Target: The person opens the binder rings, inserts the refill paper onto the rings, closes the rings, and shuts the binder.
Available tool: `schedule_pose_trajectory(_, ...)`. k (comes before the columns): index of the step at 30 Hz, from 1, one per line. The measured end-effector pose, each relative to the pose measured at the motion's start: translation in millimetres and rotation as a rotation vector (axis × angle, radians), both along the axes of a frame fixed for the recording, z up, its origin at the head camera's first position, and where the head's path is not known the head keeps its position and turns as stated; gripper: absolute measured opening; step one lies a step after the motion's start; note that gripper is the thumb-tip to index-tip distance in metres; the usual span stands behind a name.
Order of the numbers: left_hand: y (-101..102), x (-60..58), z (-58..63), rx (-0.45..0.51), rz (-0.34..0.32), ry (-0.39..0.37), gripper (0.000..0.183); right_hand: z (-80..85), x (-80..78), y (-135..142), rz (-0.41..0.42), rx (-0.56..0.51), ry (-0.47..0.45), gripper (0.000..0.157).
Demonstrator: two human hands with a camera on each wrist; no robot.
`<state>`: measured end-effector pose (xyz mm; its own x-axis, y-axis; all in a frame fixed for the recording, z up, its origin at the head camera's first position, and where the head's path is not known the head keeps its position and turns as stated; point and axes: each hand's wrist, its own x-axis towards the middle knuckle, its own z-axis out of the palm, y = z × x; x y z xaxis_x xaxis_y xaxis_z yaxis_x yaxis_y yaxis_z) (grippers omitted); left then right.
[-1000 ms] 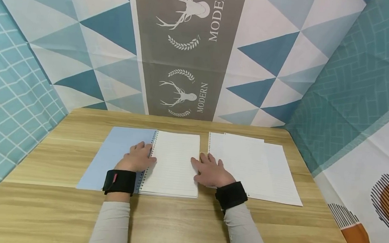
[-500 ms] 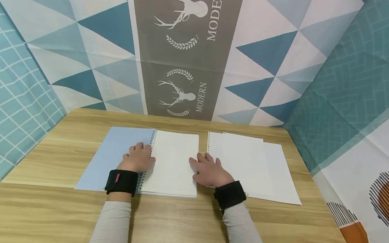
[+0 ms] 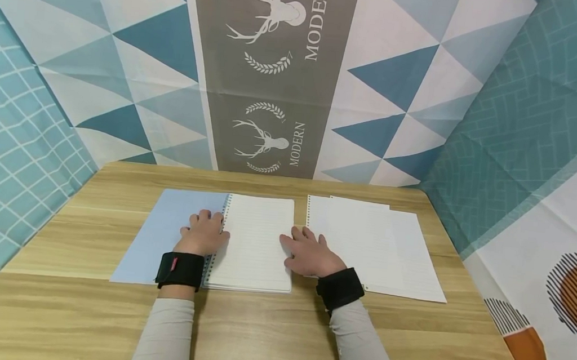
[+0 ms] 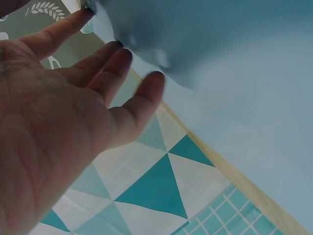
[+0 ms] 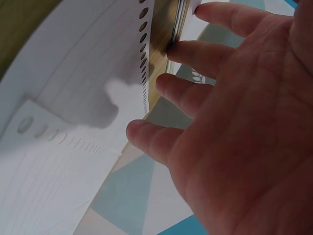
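Observation:
An open spiral notebook (image 3: 258,245) lies on the table, its lined white pages to the right of the wire binding and its light blue cover (image 3: 146,248) folded out to the left. My left hand (image 3: 204,234) rests over the binding with fingers spread; in the left wrist view its fingertips (image 4: 151,85) meet the blue cover. At the notebook's right edge lies my right hand (image 3: 313,255), palm down and fingers extended. The right wrist view shows one fingertip right at the edge of the page stack. Neither hand grips anything.
Loose lined sheets (image 3: 365,242) with punched holes overlap one another to the right of the notebook, partly under the right hand. The wooden table (image 3: 240,334) ends at a patterned cloth wall (image 3: 271,77) behind. Tiled-pattern cloths flank both sides.
Both hands stay in nearly the same place on the notebook. The whole scene shifts very slightly left in the head view.

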<state>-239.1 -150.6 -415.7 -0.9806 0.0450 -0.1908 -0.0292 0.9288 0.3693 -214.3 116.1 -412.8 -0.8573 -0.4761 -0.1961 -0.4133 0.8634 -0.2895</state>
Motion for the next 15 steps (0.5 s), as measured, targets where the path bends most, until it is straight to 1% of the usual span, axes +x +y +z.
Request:
schedule_pose_trajectory(8,1.0,-4.6,0.9,0.030,-0.020,0.028,0.060,-0.1,0.5,0.0,-0.011,-0.035,-0.003,0.050)
schedule_pose_trajectory(15,2.3,-5.5,-1.2,0.024,-0.007,-0.009,0.063,1.3,-0.3,-0.4,-0.011,-0.023,0.011,0.051)
